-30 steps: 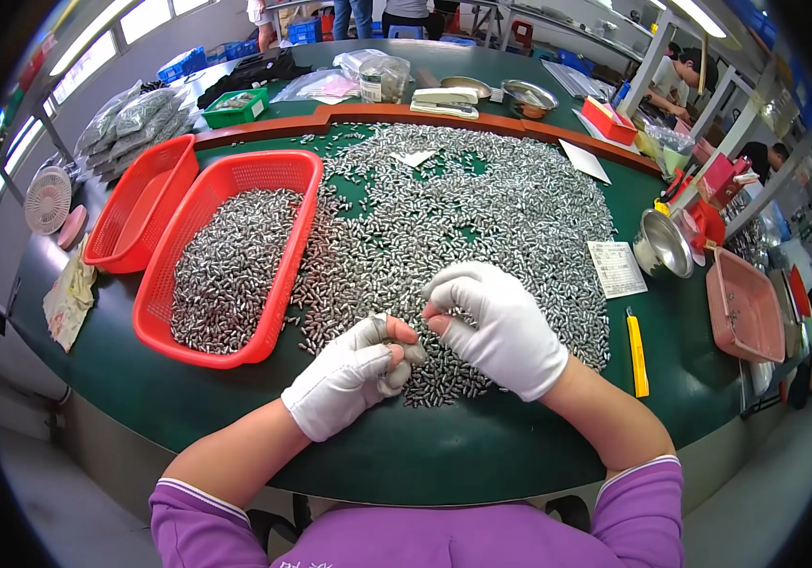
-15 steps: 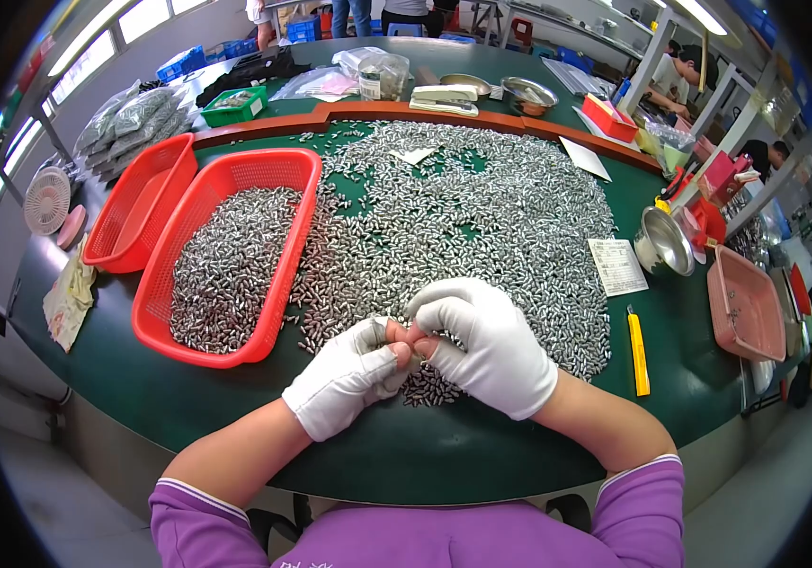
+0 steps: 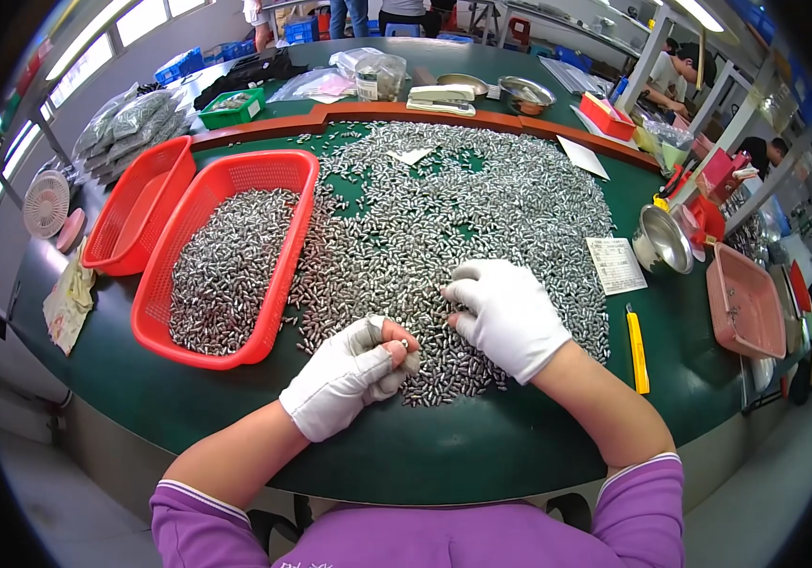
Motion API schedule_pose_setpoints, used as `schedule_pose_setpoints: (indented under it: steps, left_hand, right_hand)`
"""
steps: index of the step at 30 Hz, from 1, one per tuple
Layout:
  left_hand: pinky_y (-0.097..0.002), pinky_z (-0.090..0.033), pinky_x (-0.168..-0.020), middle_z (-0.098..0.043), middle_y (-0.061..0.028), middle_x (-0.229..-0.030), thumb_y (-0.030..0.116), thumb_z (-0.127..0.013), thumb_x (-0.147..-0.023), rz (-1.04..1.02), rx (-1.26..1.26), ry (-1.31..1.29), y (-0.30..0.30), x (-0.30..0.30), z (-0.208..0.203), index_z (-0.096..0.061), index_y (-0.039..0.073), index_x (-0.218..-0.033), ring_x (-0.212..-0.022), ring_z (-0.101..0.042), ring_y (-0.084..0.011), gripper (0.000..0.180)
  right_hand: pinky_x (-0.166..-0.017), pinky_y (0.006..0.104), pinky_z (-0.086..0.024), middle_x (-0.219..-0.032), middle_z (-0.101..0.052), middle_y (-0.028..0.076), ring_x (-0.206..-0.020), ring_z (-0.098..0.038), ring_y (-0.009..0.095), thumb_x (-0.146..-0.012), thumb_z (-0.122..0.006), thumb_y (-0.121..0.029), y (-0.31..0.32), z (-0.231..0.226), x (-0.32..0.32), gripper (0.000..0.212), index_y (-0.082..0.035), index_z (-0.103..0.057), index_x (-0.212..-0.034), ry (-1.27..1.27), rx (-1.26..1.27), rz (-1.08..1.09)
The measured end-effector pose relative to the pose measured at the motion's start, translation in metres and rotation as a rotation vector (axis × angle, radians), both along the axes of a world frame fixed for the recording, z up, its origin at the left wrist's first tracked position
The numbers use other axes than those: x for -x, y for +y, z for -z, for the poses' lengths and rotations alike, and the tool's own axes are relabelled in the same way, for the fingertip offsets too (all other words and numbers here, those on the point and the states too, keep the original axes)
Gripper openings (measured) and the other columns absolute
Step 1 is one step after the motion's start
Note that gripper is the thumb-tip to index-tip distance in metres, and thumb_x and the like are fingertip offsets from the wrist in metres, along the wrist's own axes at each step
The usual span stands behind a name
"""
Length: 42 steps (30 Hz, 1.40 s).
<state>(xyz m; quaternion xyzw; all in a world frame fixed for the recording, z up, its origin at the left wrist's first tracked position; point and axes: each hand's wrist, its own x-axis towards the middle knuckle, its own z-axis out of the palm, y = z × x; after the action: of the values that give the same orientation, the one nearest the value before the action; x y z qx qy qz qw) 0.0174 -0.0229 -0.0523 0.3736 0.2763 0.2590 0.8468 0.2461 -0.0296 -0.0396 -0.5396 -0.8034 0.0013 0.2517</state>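
Note:
My left hand [image 3: 349, 374], in a white glove with bare thumb and index tips, is closed in a pinch at the near edge of the pile. A small silver metal piece [image 3: 405, 343] shows between its fingertips. To its right, my right hand [image 3: 510, 317], gloved alike, reaches over the pile of small bullet-shaped metal pieces [image 3: 529, 208]. Its thumb and index finger are apart, their tips down at the pieces, and I see nothing held between them. On the left stands a red perforated basket [image 3: 307, 204], part-filled with the same pieces.
A second red basket [image 3: 103, 248] stands at far left. Right of the pile lie a paper slip [image 3: 617, 266] and a yellow cutter knife [image 3: 638, 355], with a metal bowl [image 3: 663, 241] and pink tray [image 3: 747, 341] beyond. A wooden strip [image 3: 368, 114] borders the pile's back.
My right hand has parted from the left and moved right and away, onto the pile, its fingers spreading. The left hand stays in place, its pinched metal piece now in sight.

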Motion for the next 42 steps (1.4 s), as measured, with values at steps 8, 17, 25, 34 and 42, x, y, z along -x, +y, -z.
schedule_pose_setpoints:
  steps: [8, 17, 25, 34, 42]
  left_hand:
    - [-0.0178, -0.042, -0.064, -0.063, 0.0014, -0.09, 0.021, -0.062, -0.095, 0.021, -0.015, -0.023, 0.001, 0.0, 0.001, -0.059, 0.012, -0.103, -0.07, -0.053, -0.0041, 0.012]
    - [-0.0183, -0.042, -0.066, -0.061, 0.0013, -0.093, 0.021, -0.063, -0.094, -0.01, 0.027, -0.021, 0.002, 0.001, 0.002, -0.056, 0.012, -0.105, -0.071, -0.051, -0.004, 0.016]
    - [-0.0206, -0.04, -0.064, -0.059, -0.0016, -0.091, 0.017, -0.063, -0.092, -0.023, 0.03, -0.062, 0.003, -0.001, 0.002, -0.053, 0.01, -0.104, -0.07, -0.049, -0.0073, 0.017]
    - [-0.0213, -0.041, -0.068, -0.059, -0.0006, -0.095, 0.015, -0.062, -0.092, 0.007, 0.115, -0.084, 0.001, -0.001, -0.001, -0.052, 0.01, -0.108, -0.071, -0.047, -0.0075, 0.019]
    - [-0.0199, -0.039, -0.064, -0.058, -0.0009, -0.093, 0.016, -0.065, -0.092, 0.032, 0.057, -0.077, 0.002, 0.0, 0.006, -0.052, 0.011, -0.108, -0.069, -0.046, -0.0072, 0.022]
  right_hand:
    - [-0.077, 0.0388, -0.051, -0.089, -0.064, 0.005, -0.086, -0.063, 0.026, -0.074, -0.071, -0.017, 0.006, 0.011, 0.0, 0.011, -0.009, -0.068, -0.081, -0.128, 0.055, 0.005]
    - [-0.079, 0.0402, -0.051, -0.095, -0.064, 0.005, -0.09, -0.063, 0.027, -0.075, -0.072, -0.021, -0.002, -0.01, -0.007, 0.015, -0.01, -0.069, -0.084, -0.225, 0.159, 0.066]
    - [-0.077, 0.0388, -0.052, -0.091, -0.065, 0.005, -0.087, -0.064, 0.027, -0.074, -0.073, -0.017, 0.006, 0.003, -0.006, 0.009, -0.01, -0.068, -0.078, -0.104, 0.086, -0.019]
    - [-0.077, 0.0345, -0.052, -0.093, -0.066, 0.008, -0.087, -0.064, 0.025, -0.072, -0.077, -0.005, -0.004, -0.014, 0.012, 0.016, -0.007, -0.067, -0.085, 0.476, 0.112, -0.335]
    - [-0.074, 0.0366, -0.052, -0.092, -0.066, 0.008, -0.084, -0.064, 0.028, -0.074, -0.071, -0.006, -0.01, -0.013, 0.023, 0.017, -0.005, -0.068, -0.091, 0.372, -0.062, -0.318]
